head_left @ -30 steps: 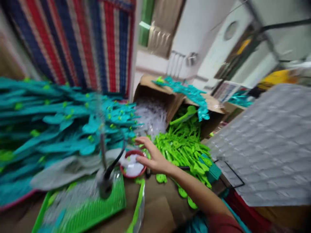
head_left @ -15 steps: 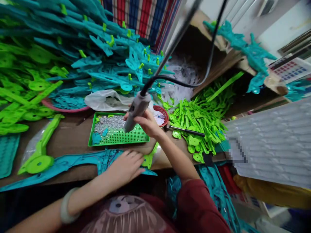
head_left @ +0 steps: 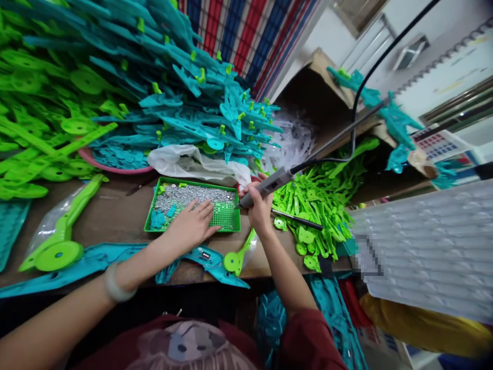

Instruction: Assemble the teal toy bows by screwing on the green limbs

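My left hand point(head_left: 192, 221) reaches over the green perforated tray point(head_left: 227, 227), fingers spread above or touching a heap of small silvery screws point(head_left: 181, 194); whether one is pinched cannot be seen. My right hand point(head_left: 261, 210) grips a grey corded electric screwdriver point(head_left: 275, 183) at the tray's right end, its tip pointing left and down. Below the tray lies a long blue plastic part point(head_left: 103, 262) with thin wires in it. Next to its right end rests a lime-green part with a round disc point(head_left: 231, 262).
Blue plastic parts point(head_left: 185, 123) are stacked at the back, green ones point(head_left: 38, 87) at left. More green parts point(head_left: 308, 200) lie at right, with a black-handled hammer point(head_left: 298, 218) beside them. A pink basin point(head_left: 115, 168) holds small blue pieces. A white plastic bag point(head_left: 192, 160) sits behind the tray.
My left hand has moved from the blue part up to the tray. My right hand has swung the screwdriver right and tilted it; its cord now runs off to the upper right.
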Action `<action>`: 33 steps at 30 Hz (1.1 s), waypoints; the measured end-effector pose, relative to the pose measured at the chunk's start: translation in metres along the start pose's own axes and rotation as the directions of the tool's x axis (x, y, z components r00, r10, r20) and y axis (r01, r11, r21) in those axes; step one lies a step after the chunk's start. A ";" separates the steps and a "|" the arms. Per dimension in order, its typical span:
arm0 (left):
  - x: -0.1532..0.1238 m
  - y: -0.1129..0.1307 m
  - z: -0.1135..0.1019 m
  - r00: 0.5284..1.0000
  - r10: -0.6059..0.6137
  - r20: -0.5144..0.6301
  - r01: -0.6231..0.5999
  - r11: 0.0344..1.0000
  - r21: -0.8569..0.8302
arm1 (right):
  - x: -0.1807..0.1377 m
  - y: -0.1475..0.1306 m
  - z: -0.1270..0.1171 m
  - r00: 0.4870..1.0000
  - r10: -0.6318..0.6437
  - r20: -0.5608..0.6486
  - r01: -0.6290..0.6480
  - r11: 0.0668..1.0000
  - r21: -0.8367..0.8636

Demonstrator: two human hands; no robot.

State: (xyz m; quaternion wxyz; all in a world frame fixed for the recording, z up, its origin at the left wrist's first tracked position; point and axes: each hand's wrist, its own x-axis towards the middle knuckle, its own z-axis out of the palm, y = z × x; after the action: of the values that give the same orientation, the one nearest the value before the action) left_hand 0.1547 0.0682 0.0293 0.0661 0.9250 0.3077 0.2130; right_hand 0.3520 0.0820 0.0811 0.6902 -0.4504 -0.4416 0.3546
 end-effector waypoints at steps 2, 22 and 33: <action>-0.011 0.011 -0.012 0.991 -0.075 -0.114 0.073 0.997 -0.025 | -0.008 -0.003 0.006 0.999 -0.036 -0.012 0.037 0.997 0.061; -0.045 0.097 0.005 0.988 0.089 -0.125 -0.091 0.996 -0.007 | -0.013 0.047 0.033 1.000 -0.028 -0.010 0.028 1.000 0.007; -0.056 0.114 0.049 0.979 0.168 -0.117 -0.167 0.986 0.022 | -0.013 0.059 0.030 1.000 -0.004 0.011 0.004 0.999 0.034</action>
State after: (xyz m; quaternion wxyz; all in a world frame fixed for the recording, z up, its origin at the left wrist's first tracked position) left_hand 0.1972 -0.0565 -0.0062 0.0242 0.9337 0.2332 0.2705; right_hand 0.3141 0.1000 0.0280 0.6961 -0.4358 -0.4400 0.3632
